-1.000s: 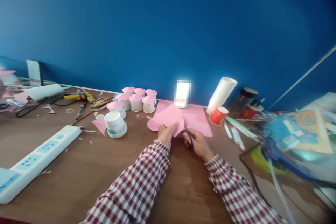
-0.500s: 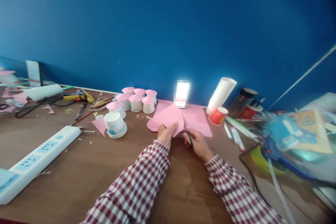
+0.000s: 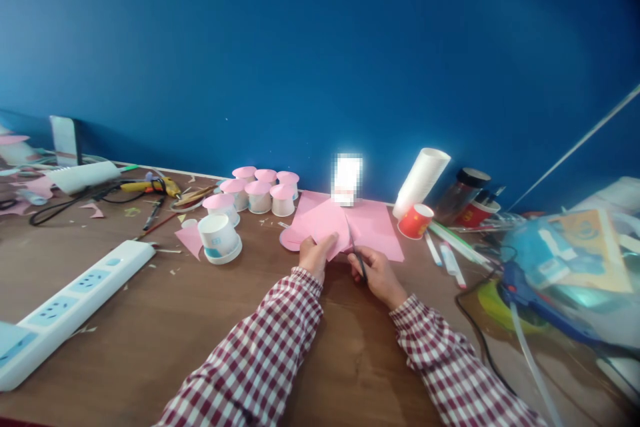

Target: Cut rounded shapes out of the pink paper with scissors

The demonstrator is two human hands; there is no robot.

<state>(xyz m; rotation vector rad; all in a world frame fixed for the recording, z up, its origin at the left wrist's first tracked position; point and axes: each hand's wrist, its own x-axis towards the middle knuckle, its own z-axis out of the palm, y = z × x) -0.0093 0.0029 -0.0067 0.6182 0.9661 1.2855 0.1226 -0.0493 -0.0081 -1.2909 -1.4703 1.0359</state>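
Scissors in right hand, grip closed; left hand pinches pink paper; print on white cup unreadable.

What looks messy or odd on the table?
Little pale scraps lie scattered near the power strip, so it looks messy. The front white cup is odd too: the cups behind it wear pink tops, but it doesn't.
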